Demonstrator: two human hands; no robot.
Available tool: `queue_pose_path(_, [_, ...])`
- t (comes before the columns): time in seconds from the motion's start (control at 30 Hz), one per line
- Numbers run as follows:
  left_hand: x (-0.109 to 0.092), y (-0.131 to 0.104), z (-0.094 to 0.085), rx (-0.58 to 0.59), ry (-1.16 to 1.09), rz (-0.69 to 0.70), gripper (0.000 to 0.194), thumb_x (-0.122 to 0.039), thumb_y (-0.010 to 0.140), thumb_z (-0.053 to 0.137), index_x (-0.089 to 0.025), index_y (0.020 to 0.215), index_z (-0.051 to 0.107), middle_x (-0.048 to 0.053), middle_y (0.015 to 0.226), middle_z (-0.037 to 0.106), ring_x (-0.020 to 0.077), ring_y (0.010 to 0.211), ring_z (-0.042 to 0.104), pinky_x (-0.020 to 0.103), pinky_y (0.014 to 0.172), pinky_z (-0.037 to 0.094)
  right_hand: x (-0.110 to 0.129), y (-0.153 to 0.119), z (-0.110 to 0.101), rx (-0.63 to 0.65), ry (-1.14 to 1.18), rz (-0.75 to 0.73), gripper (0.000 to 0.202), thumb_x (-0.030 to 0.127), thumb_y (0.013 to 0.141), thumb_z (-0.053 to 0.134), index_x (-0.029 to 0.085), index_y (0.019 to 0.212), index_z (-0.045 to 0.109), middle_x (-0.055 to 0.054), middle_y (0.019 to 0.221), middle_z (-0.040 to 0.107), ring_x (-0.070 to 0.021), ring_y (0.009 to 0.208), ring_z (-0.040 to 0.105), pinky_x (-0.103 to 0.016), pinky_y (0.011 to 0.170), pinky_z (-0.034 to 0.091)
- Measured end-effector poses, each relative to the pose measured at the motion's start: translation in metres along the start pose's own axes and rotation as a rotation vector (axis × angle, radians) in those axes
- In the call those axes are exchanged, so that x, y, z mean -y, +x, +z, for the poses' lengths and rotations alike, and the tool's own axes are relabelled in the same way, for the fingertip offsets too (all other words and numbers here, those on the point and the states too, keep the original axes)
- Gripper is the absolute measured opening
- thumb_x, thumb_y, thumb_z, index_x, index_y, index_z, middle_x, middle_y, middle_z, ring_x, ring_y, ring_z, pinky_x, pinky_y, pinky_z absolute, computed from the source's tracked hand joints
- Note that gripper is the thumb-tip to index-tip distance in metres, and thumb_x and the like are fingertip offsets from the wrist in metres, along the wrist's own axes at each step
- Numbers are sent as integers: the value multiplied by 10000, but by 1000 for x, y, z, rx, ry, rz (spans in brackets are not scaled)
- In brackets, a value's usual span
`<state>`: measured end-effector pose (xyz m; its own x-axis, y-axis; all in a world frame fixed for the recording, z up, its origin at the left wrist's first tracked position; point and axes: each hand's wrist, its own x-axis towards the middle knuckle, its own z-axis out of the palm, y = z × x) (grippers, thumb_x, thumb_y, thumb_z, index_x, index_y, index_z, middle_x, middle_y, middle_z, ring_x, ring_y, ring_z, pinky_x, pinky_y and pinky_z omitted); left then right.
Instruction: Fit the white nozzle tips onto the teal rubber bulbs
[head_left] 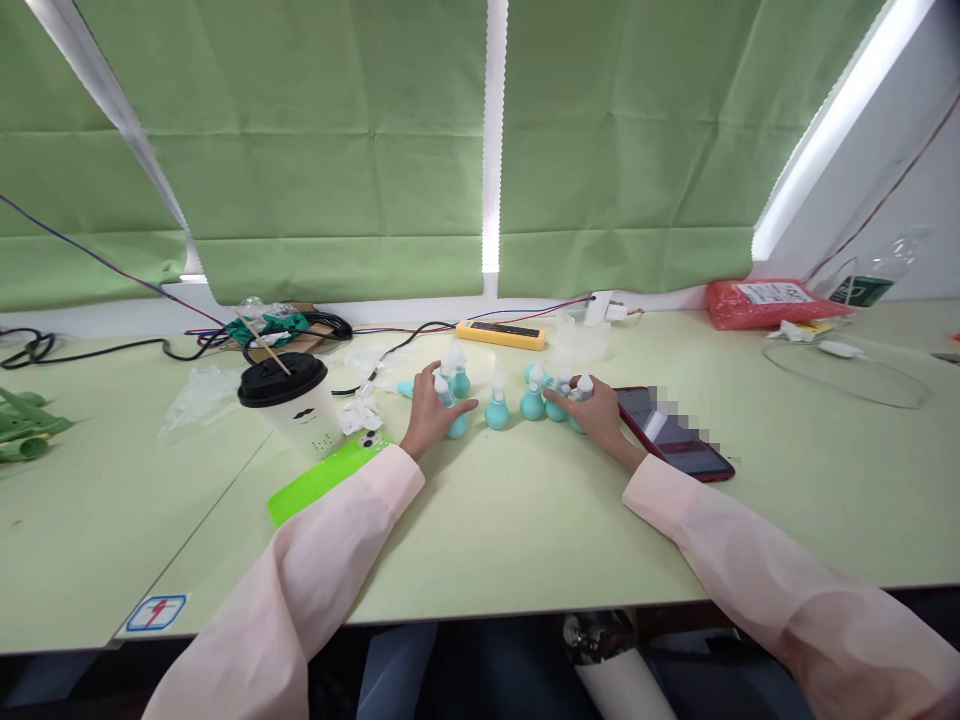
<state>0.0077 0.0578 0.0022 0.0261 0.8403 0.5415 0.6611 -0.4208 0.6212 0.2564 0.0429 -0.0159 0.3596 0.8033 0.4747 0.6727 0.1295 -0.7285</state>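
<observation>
Several small teal bulbs with clear, white-tipped tops stand on the pale green table (487,540). My left hand (433,412) curves its fingers and thumb round a bulb (456,427) at the left of the group. Behind it is another bulb (460,382). A single bulb (496,412) stands upright between my hands. My right hand (596,410) has its thumb and fingers round the bulbs at the right, touching a bulb (556,405); its fingers partly hide them. Just left of these stands one more bulb (532,402).
A lidded paper cup (300,425) and a bright green phone (322,482) lie to the left. A dark phone (679,440) is beside my right wrist. Behind are a yellow power strip (501,335), cables, and a red package (772,304).
</observation>
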Motion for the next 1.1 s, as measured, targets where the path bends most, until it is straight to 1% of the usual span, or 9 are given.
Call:
queue_pose_path(0.13, [2, 1, 0, 37, 16, -82, 487, -531, 512, 609, -170, 759, 394, 31, 834, 358, 198, 881, 398, 330, 742, 376, 2, -1, 0, -75, 8, -62, 498, 588, 494, 574, 170, 761, 543, -42, 726, 566, -166, 620, 492, -267, 532, 363])
queue_pose_path(0.27, [-1, 2, -7, 159, -17, -147, 576, -531, 499, 614, -172, 843, 324, 19, 836, 375, 166, 806, 434, 295, 672, 399, 6, -2, -1, -134, 67, -141, 471, 542, 528, 586, 173, 814, 523, -47, 804, 541, -175, 712, 491, -294, 624, 376])
queue_pose_path(0.43, [0, 4, -16, 408, -59, -121, 675, -435, 428, 688, -178, 892, 271, 7, 830, 423, 154, 761, 461, 242, 597, 392, 8, -2, 0, -234, 167, -181, 510, 481, 539, 612, 183, 914, 435, -38, 875, 492, -171, 800, 473, -315, 723, 356])
queue_pose_path(0.67, [0, -4, -13, 193, 17, -103, 602, -535, 449, 638, -189, 806, 299, -36, 692, 441, 134, 638, 465, 239, 542, 359, 14, -4, -7, -343, 177, -214, 591, 453, 553, 619, 196, 998, 324, -75, 1004, 409, -200, 860, 441, -374, 731, 364])
queue_pose_path(0.8, [-6, -11, -10, 149, 5, -98, 600, -540, 485, 619, -186, 832, 280, -27, 690, 431, 138, 640, 453, 237, 531, 352, 27, -22, -16, -410, 99, -573, 615, 404, 541, 645, 197, 1006, 299, -120, 1038, 372, -265, 972, 397, -423, 759, 361])
queue_pose_path(0.87, [-8, -15, -8, 157, -28, -85, 559, -531, 551, 582, -183, 857, 269, -3, 749, 436, 149, 698, 458, 242, 564, 365, 37, -37, -14, -338, 101, -787, 554, 348, 573, 638, 229, 1002, 308, -98, 1011, 385, -252, 939, 429, -419, 737, 383])
queue_pose_path(0.97, [-9, -18, -5, 177, -66, -70, 539, -510, 606, 547, -177, 906, 248, 34, 845, 429, 174, 806, 458, 260, 633, 380, 52, -60, -7, 82, 25, -1056, 383, 270, 675, 557, 251, 1016, 384, -67, 1005, 472, -220, 922, 455, -402, 766, 383])
queue_pose_path(1.03, [-9, -18, -4, 182, -59, -62, 547, -487, 614, 548, -169, 933, 237, 54, 892, 413, 192, 869, 443, 277, 679, 380, 60, -70, -4, 313, -55, -1111, 335, 271, 716, 508, 232, 1038, 426, -69, 1058, 494, -230, 964, 435, -414, 795, 367])
queue_pose_path(1.1, [-9, -17, -6, 196, -50, -68, 548, -440, 610, 564, -164, 945, 230, 70, 930, 398, 203, 912, 427, 292, 722, 374, 64, -74, -3, 425, -107, -1099, 329, 291, 738, 479, 215, 1057, 450, -74, 1103, 492, -245, 999, 414, -436, 807, 353])
